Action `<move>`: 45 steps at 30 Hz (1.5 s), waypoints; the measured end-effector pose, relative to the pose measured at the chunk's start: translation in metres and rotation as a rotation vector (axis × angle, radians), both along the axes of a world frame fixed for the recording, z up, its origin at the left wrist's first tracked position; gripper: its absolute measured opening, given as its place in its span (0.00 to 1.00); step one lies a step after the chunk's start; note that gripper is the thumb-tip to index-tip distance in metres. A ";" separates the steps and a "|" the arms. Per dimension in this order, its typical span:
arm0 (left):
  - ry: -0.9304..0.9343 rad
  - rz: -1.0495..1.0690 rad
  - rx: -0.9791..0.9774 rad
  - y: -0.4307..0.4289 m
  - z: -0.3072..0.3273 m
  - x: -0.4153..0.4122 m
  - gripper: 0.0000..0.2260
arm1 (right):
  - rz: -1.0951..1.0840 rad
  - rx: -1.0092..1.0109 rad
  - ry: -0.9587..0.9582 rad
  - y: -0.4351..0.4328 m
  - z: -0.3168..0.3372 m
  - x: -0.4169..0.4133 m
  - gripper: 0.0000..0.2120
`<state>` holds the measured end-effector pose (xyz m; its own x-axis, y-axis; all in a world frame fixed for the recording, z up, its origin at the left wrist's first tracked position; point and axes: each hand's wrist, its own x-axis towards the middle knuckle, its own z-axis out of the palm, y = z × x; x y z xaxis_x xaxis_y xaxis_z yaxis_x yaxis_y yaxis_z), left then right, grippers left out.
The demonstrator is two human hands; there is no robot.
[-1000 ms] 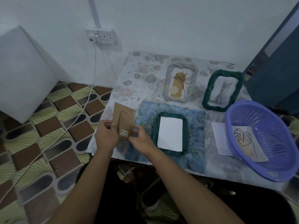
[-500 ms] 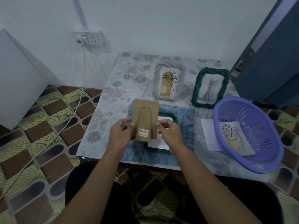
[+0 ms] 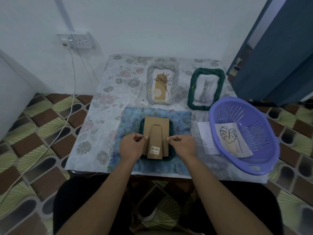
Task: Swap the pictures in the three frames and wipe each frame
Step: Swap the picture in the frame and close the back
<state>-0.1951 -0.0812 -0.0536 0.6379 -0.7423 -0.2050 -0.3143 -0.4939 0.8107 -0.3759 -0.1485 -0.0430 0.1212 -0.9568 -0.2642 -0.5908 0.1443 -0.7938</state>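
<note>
A brown cardboard backing board (image 3: pixel 156 133) with a fold-out stand and a barcode sticker lies over a dark green frame (image 3: pixel 171 131) that is face down on a blue cloth (image 3: pixel 132 119). My left hand (image 3: pixel 131 147) pinches the board's left edge and my right hand (image 3: pixel 182 145) pinches its right edge. Farther back, a silver frame (image 3: pixel 161 84) holds a plant drawing, and a second green frame (image 3: pixel 205 89) holds a cat picture. A leaf drawing (image 3: pixel 232 138) lies in the purple basket (image 3: pixel 243 133).
A lined white sheet (image 3: pixel 205 138) lies between the cloth and the basket. The basket overhangs the table's right side. A wall socket (image 3: pixel 76 41) with a white cable sits at the back left. A blue door (image 3: pixel 279 48) stands to the right.
Both hands carried the backing board from the table's left side rightward and lowered it onto the face-down green frame, covering the white sheet that showed inside it.
</note>
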 end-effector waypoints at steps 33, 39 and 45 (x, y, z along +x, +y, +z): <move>-0.200 -0.034 0.009 -0.001 -0.012 -0.007 0.12 | -0.028 -0.029 0.231 -0.001 -0.012 0.007 0.09; -0.221 -0.047 -0.029 0.002 -0.015 -0.008 0.11 | -0.051 -0.054 0.228 0.002 -0.015 0.013 0.09; -0.225 -0.047 -0.057 0.003 -0.017 -0.008 0.10 | -0.059 -0.068 0.214 0.006 -0.016 0.015 0.08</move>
